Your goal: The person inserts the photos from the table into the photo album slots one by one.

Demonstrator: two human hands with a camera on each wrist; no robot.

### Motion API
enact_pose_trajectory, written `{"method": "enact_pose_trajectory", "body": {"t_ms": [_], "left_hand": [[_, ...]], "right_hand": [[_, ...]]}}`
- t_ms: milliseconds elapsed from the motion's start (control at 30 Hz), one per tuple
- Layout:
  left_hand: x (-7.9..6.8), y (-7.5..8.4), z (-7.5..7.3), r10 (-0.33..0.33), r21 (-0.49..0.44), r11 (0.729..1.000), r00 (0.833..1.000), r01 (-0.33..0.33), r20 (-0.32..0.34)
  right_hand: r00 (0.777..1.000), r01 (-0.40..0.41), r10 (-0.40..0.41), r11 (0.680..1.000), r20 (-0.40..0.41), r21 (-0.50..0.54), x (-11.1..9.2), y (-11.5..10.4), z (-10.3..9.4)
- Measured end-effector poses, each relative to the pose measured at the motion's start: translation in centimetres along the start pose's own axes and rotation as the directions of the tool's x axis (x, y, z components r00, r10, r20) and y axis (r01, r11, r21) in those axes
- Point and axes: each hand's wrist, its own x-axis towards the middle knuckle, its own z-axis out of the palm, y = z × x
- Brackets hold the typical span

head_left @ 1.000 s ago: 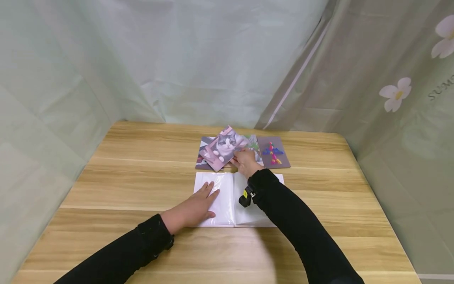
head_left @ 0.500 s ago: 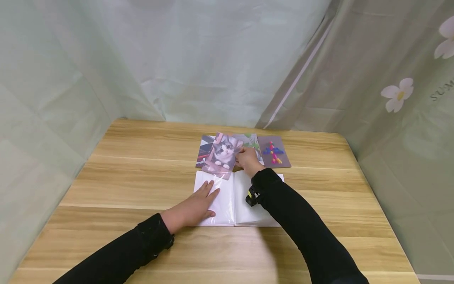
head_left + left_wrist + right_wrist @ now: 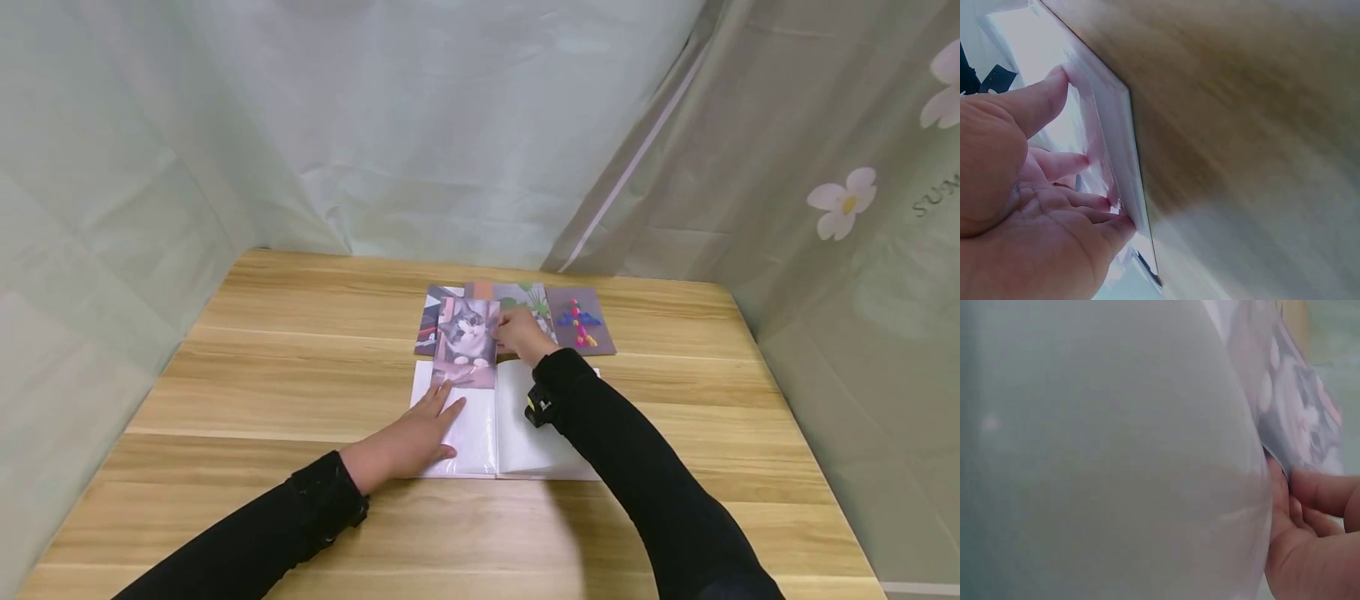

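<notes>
An open photo album with clear sleeves lies on the table. My left hand rests on its left page with straight, spread fingers; the left wrist view shows the fingertips pressing near the page edge. With thumb and fingers my right hand pinches the right edge of a cat photo. The photo stands almost upright in line with the left page, its lower end overlapping the top of the sleeve. In the right wrist view a pale page fills much of the picture beside the pinched cat photo.
Behind the album lie more photos: a plant photo, a photo of a colourful toy figure and a dark striped photo partly covered by the cat photo. Fabric curtains surround the wooden table.
The cat photo has turned from a slant to nearly straight and come down toward me, its lower end now over the left page. My left hand has stayed in place.
</notes>
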Motion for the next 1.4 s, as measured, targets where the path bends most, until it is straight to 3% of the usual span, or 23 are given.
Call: {"method": "enact_pose_trajectory", "body": {"t_ms": [200,333,533,733,933,1100,1200,1333,1400], "left_hand": [[0.0,-0.1,0.0,-0.007,0.001,1.000,1.000,0.007,-0.005],[0.1,-0.1,0.1,-0.004,-0.001,1.000,1.000,0.004,-0.003],[0.1,-0.1,0.1,0.002,-0.037,0.999,1.000,-0.002,-0.002],[-0.1,-0.5,0.0,0.007,-0.086,0.996,1.000,-0.008,-0.014],[-0.1,-0.8,0.0,0.005,-0.120,0.993,1.000,-0.006,-0.014],[-0.1,-0.9,0.0,-0.004,-0.126,0.992,1.000,0.003,-0.011],[-0.1,-0.9,-0.1,-0.004,-0.138,0.990,1.000,0.002,-0.012],[-0.1,-0.7,-0.2,0.000,-0.154,0.988,1.000,-0.002,-0.012],[0.0,-0.6,-0.2,0.000,-0.152,0.988,1.000,-0.001,-0.010]], "right_hand": [[0.993,-0.042,0.047,0.998,0.110,-0.047,-0.2,-0.4,0.0],[0.992,-0.053,0.059,0.997,0.109,-0.056,0.0,-0.6,-0.2],[0.994,0.110,-0.107,0.989,0.034,-0.104,0.9,-0.3,-0.2],[0.979,0.203,-0.201,0.966,0.032,-0.159,1.4,-0.1,0.2],[0.960,0.275,-0.275,0.915,0.043,-0.295,1.2,-0.1,0.6],[0.976,0.213,-0.176,0.898,0.131,-0.384,0.5,-0.5,0.7],[0.977,0.189,-0.119,0.865,0.175,-0.465,0.2,-0.8,0.7],[0.968,0.222,-0.114,0.804,0.223,-0.552,-0.2,-1.2,0.7],[0.966,0.230,-0.114,0.792,0.234,-0.565,-0.4,-1.2,0.7]]}}
